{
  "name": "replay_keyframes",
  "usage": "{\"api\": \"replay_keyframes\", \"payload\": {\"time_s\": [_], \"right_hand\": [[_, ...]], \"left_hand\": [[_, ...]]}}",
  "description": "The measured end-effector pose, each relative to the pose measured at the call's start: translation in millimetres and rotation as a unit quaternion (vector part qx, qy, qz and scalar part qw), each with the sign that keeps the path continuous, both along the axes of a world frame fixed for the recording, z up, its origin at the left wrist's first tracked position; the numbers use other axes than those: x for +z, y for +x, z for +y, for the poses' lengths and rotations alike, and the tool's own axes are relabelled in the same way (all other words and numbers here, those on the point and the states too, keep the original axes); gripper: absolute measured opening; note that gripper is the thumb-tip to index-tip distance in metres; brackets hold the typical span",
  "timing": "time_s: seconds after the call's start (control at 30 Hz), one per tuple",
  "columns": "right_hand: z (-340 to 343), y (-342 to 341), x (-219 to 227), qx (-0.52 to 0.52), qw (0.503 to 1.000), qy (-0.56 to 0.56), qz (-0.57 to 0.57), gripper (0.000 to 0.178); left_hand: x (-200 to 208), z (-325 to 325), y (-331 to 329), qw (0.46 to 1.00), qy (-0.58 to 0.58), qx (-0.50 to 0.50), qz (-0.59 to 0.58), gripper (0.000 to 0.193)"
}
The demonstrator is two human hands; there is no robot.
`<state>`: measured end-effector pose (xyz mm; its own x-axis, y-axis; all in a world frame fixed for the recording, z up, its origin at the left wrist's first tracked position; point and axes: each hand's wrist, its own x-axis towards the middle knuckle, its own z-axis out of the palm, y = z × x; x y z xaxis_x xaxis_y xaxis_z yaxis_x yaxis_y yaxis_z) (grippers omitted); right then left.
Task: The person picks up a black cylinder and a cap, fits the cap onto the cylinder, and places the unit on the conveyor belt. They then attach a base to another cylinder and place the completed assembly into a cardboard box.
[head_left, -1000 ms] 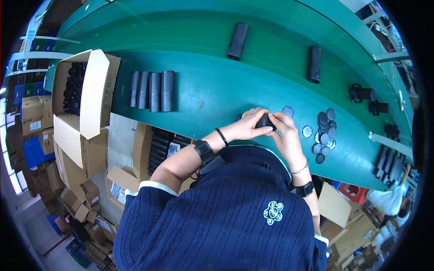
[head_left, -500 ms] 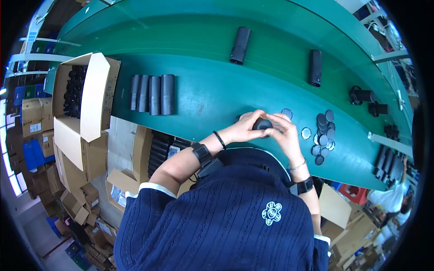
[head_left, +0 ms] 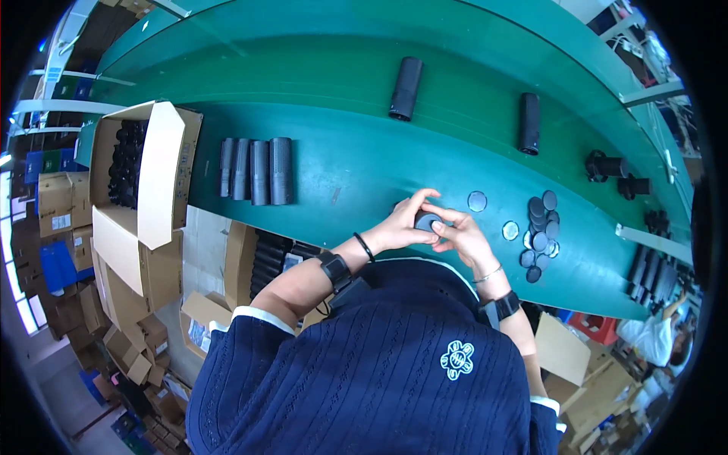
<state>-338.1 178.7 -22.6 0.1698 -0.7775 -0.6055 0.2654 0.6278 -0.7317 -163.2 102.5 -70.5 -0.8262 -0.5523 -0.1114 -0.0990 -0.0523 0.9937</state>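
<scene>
No printed text or number is legible.

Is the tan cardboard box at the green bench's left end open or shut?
Open: the tan cardboard box has pale flaps folded outward, and dark parts show inside.

free — bench point(head_left: 345, 155) between cylinders point(head_left: 259, 173) and left hand point(head_left: 402, 230) | blocked right — discs point(head_left: 539, 241)

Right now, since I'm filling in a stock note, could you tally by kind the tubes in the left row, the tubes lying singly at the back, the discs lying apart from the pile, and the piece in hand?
Left-row tubes: 4
Back tubes: 2
Single discs: 2
Held dark round piece: 1
Total: 9
</scene>
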Motion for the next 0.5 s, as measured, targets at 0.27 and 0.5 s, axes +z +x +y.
{"api": "replay_keyframes", "payload": {"time_s": [0.27, 0.5], "right_hand": [[9, -4, -8, -0.021, 0.998, -0.017, -0.049, 0.038], [-1, -2, -4, -0.086, 0.995, -0.043, 0.004, 0.032]], "left_hand": [[4, 2, -5, 0.998, 0.056, 0.004, -0.006, 0.077], [6, -7, -12, 0.999, 0.045, 0.010, 0.007, 0.076]]}}
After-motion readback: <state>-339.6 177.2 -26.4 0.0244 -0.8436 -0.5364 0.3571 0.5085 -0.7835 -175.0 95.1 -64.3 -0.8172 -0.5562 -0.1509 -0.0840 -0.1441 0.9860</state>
